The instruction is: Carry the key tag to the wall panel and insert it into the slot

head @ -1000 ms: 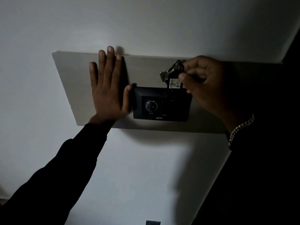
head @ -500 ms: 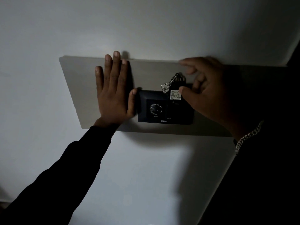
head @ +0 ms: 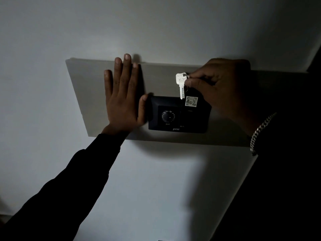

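Note:
The dark wall panel (head: 178,114) is mounted on a pale backing board (head: 161,79) and has a round grille on its left half. A dark key tag with a white "402" label (head: 191,101) sits at the panel's top right; how deep it is in the slot I cannot tell. A silver key (head: 180,84) hangs on the ring above it. My right hand (head: 220,86) pinches the ring just above the tag. My left hand (head: 124,94) lies flat on the board, fingers spread, thumb touching the panel's left edge.
The room is dim. A plain white wall (head: 156,23) surrounds the board. A dark edge, perhaps a door frame (head: 314,58), runs down the right side. A metal chain bracelet (head: 260,131) circles my right wrist.
My right hand has closed its fingers on the key ring and lifted it, so the silver key now hangs straight down in plain sight. The left hand has stayed flat on the board.

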Tool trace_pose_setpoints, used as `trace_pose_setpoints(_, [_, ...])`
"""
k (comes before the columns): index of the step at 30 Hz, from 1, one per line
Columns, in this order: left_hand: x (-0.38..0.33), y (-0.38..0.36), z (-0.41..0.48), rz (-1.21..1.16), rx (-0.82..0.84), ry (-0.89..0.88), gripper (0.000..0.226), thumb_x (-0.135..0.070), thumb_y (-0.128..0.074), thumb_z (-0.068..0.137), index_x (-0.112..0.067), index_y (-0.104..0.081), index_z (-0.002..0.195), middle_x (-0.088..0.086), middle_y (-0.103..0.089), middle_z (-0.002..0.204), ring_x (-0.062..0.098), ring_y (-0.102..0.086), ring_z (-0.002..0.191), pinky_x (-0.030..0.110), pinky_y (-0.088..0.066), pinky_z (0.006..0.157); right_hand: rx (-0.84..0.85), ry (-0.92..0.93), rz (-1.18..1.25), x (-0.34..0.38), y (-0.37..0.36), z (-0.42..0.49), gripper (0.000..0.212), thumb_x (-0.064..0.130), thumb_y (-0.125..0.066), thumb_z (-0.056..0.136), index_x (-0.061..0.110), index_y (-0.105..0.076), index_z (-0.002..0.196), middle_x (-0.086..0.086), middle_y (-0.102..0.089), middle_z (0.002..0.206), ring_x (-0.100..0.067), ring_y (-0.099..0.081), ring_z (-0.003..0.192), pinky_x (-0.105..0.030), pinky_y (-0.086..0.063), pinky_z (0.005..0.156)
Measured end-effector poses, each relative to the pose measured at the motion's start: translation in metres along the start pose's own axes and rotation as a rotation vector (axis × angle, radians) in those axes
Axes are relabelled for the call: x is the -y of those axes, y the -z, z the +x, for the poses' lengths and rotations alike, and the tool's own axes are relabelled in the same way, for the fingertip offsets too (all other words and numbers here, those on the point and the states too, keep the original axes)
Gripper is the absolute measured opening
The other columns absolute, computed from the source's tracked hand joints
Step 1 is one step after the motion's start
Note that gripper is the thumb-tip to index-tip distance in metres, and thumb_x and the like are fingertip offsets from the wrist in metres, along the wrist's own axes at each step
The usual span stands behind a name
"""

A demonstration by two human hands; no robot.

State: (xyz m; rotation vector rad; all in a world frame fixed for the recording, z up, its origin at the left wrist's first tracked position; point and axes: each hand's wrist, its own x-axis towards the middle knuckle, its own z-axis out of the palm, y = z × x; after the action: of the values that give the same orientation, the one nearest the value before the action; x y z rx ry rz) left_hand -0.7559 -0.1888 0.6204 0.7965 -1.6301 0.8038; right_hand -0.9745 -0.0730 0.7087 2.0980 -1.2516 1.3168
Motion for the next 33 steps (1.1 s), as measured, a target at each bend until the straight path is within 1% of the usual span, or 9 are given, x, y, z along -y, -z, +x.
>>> trace_pose_setpoints(3, [0.001, -0.001, 0.0, 0.0, 0.001, -0.002, 0.063, -0.037, -0.027, 0.1, 0.0, -0.033, 0.151, 0.028, -0.033, 0.158, 0.043, -0.024, 0.151, 0.059, -0.016, 0.124, -0.019, -0.043, 0.074, -0.006, -0.004, 0.001, 0.018, 0.031, -0.072, 0.084, 0.015, -0.078, 0.084, 0.008, -0.06, 0.068, -0.008, -0.059, 0.062, -0.025, -0.046, 0.065])
trace_pose_setpoints(7, [0.001, -0.001, 0.0, 0.006, -0.006, -0.007, 0.062, -0.034, -0.025, 0.1, -0.002, -0.031, 0.152, 0.028, -0.033, 0.158, 0.043, -0.023, 0.151, 0.057, -0.014, 0.125, -0.033, -0.078, 0.161, -0.012, -0.006, 0.001, 0.023, 0.033, -0.074, 0.082, 0.011, -0.078, 0.087, 0.004, -0.067, 0.071, -0.008, -0.063, 0.062, -0.022, -0.048, 0.063])
trace_pose_setpoints(15, [0.0, 0.0, 0.001, 0.018, 0.013, -0.016, 0.064, -0.036, -0.027, 0.099, 0.001, -0.032, 0.151, 0.03, -0.033, 0.158, 0.045, -0.025, 0.15, 0.061, -0.018, 0.123, -0.013, -0.005, 0.135, -0.016, -0.006, 0.002, 0.024, 0.035, -0.072, 0.085, 0.013, -0.079, 0.091, -0.003, -0.074, 0.075, -0.012, -0.068, 0.067, -0.03, -0.054, 0.064])
trace_pose_setpoints(20, [0.0, 0.001, 0.001, 0.016, 0.017, -0.007, 0.064, -0.037, -0.027, 0.099, 0.003, -0.034, 0.15, 0.031, -0.034, 0.157, 0.046, -0.026, 0.149, 0.063, -0.019, 0.122, -0.032, 0.037, 0.129, -0.017, -0.008, -0.001, 0.021, 0.036, -0.072, 0.087, 0.017, -0.079, 0.092, 0.004, -0.07, 0.071, -0.008, -0.064, 0.063, -0.024, -0.049, 0.061])
trace_pose_setpoints(25, [-0.001, 0.001, 0.0, 0.011, 0.021, -0.008, 0.065, -0.037, -0.027, 0.099, 0.003, -0.035, 0.15, 0.031, -0.034, 0.157, 0.046, -0.026, 0.149, 0.062, -0.019, 0.123, -0.036, 0.041, 0.125, -0.018, -0.01, -0.003, 0.02, 0.034, -0.071, 0.088, 0.017, -0.078, 0.095, 0.006, -0.07, 0.074, -0.007, -0.065, 0.066, -0.026, -0.049, 0.063])
trace_pose_setpoints(28, [0.0, 0.0, 0.0, 0.013, 0.017, -0.008, 0.065, -0.037, -0.027, 0.099, 0.003, -0.034, 0.15, 0.031, -0.034, 0.157, 0.046, -0.026, 0.149, 0.062, -0.018, 0.123, -0.051, 0.051, 0.095, -0.018, -0.01, -0.006, 0.02, 0.033, -0.071, 0.089, 0.015, -0.079, 0.094, 0.007, -0.07, 0.076, 0.0, -0.062, 0.067, -0.018, -0.045, 0.064])
trace_pose_setpoints(29, [0.001, -0.001, 0.0, 0.015, 0.016, -0.009, 0.065, -0.037, -0.028, 0.099, 0.003, -0.034, 0.15, 0.031, -0.034, 0.157, 0.046, -0.026, 0.149, 0.061, -0.018, 0.123, -0.054, 0.06, 0.08, -0.018, -0.01, -0.008, 0.019, 0.032, -0.071, 0.089, 0.015, -0.078, 0.094, 0.004, -0.072, 0.077, -0.001, -0.063, 0.068, -0.018, -0.046, 0.064])
trace_pose_setpoints(32, [0.001, -0.002, 0.0, 0.024, 0.01, -0.007, 0.064, -0.037, -0.028, 0.099, 0.002, -0.034, 0.15, 0.031, -0.034, 0.157, 0.045, -0.026, 0.15, 0.061, -0.018, 0.123, -0.063, 0.104, 0.067, -0.016, -0.012, -0.016, 0.018, 0.025, -0.07, 0.091, 0.009, -0.078, 0.095, -0.006, -0.075, 0.082, -0.013, -0.068, 0.073, -0.029, -0.054, 0.068])
trace_pose_setpoints(33, [0.002, -0.002, 0.0, 0.022, 0.011, -0.004, 0.064, -0.037, -0.028, 0.1, 0.002, -0.034, 0.15, 0.031, -0.034, 0.157, 0.045, -0.026, 0.15, 0.061, -0.019, 0.123, -0.079, 0.123, 0.072, -0.017, -0.014, -0.018, 0.018, 0.023, -0.071, 0.091, 0.006, -0.078, 0.094, -0.008, -0.076, 0.083, -0.016, -0.069, 0.073, -0.03, -0.055, 0.068])
